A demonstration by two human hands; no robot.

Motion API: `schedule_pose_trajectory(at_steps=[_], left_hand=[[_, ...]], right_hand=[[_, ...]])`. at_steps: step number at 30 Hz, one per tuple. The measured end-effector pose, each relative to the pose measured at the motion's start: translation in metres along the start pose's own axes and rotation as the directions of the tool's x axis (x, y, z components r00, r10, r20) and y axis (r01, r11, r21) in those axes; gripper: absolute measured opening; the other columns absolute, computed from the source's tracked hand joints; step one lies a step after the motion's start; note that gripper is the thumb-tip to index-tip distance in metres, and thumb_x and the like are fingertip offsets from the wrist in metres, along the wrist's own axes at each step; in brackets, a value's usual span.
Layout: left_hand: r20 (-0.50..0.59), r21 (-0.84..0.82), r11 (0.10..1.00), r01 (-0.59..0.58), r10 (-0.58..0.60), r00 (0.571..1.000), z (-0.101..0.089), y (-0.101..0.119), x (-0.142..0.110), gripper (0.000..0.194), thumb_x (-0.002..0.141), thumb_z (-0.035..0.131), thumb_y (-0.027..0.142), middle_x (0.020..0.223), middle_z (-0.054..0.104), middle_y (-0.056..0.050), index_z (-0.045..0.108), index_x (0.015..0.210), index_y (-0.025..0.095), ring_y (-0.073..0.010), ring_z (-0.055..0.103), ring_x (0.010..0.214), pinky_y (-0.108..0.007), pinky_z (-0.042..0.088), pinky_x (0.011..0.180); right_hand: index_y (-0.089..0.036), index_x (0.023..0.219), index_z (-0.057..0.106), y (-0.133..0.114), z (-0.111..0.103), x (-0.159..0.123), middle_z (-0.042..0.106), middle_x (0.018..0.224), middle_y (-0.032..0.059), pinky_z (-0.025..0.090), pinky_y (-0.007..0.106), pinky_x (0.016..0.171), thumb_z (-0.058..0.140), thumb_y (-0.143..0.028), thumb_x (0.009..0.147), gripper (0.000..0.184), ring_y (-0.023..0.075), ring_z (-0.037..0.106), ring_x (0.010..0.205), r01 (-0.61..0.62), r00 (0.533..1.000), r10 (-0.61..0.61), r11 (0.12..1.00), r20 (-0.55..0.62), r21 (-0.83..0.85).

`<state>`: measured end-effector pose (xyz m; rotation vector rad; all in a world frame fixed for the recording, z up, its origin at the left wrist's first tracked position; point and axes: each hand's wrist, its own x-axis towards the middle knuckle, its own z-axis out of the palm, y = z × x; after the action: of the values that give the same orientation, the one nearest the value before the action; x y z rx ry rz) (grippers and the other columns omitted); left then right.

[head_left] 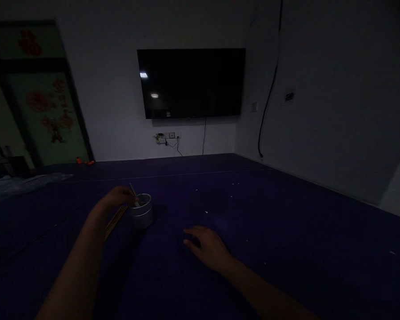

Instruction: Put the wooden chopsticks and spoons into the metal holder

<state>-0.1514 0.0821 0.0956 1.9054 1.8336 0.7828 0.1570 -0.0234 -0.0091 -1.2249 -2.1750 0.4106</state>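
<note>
The room is dim. My left hand [118, 197] is closed on a thin stick [134, 194] whose end dips into a small round metal tin [142, 210] standing on the dark blue surface [270, 231]. Several thin wooden sticks [115, 221] lie on the surface under my left wrist, beside the tin. My right hand [207, 247] rests palm down on the surface to the right of the tin, fingers curled over a small dark object [190, 242] that I cannot make out.
A black wall-mounted television [191, 82] hangs ahead, with sockets and cables [168, 138] below it. A black cable [270, 89] runs down the right wall. A glass door with red decorations [43, 106] stands at left. Small white specks dot the blue surface.
</note>
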Motion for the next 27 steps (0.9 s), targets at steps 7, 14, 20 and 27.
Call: schedule_pose_trajectory(at_steps=[7, 14, 20, 27], left_hand=[[-0.019, 0.018, 0.999, -0.042, 0.042, 0.999, 0.004, -0.008, 0.009, 0.021, 0.058, 0.068, 0.038, 0.063, 0.069, -0.002, 0.065, 0.059, 0.016, -0.0178, 0.064, 0.066, -0.022, 0.046, 0.057], [-0.111, 0.101, 0.995, -0.012, 0.023, 0.994, 0.006, -0.001, 0.013, 0.03, 0.066, 0.062, 0.043, 0.058, 0.067, -0.004, 0.061, 0.053, 0.016, -0.0189, 0.064, 0.065, -0.022, 0.044, 0.054], [-0.14, 0.138, 0.99, 0.009, 0.01, 0.99, 0.009, 0.002, 0.014, 0.022, 0.069, 0.058, 0.034, 0.06, 0.068, -0.003, 0.062, 0.056, 0.017, -0.0178, 0.064, 0.065, -0.02, 0.043, 0.054], [-0.122, 0.283, 0.958, 0.039, -0.004, 0.993, 0.006, 0.008, 0.012, 0.027, 0.07, 0.056, 0.036, 0.054, 0.064, -0.003, 0.062, 0.052, 0.016, -0.018, 0.063, 0.06, -0.021, 0.04, 0.05]], right_hand=[[-0.02, 0.118, 0.063, 0.003, 0.002, 0.0, 0.066, 0.115, 0.0082, 0.044, 0.034, 0.091, 0.05, -0.037, 0.088, 0.037, 0.0214, 0.061, 0.104, 0.001, 1.0, -0.001, 1.0, -0.003, -0.014], [-0.02, 0.117, 0.063, 0.003, 0.001, 0.0, 0.066, 0.115, 0.0076, 0.045, 0.033, 0.09, 0.05, -0.036, 0.088, 0.036, 0.0212, 0.061, 0.102, 0.006, 1.0, -0.006, 1.0, -0.006, -0.005], [-0.019, 0.118, 0.063, 0.002, 0.0, 0.0, 0.066, 0.116, 0.0082, 0.045, 0.034, 0.091, 0.05, -0.036, 0.088, 0.036, 0.0216, 0.061, 0.104, -0.008, 1.0, 0.008, 1.0, 0.004, -0.013], [-0.02, 0.118, 0.062, 0.001, -0.001, 0.0, 0.066, 0.115, 0.0079, 0.045, 0.034, 0.09, 0.049, -0.036, 0.088, 0.036, 0.0212, 0.061, 0.103, -0.006, 1.0, 0.006, 1.0, 0.013, -0.014]])
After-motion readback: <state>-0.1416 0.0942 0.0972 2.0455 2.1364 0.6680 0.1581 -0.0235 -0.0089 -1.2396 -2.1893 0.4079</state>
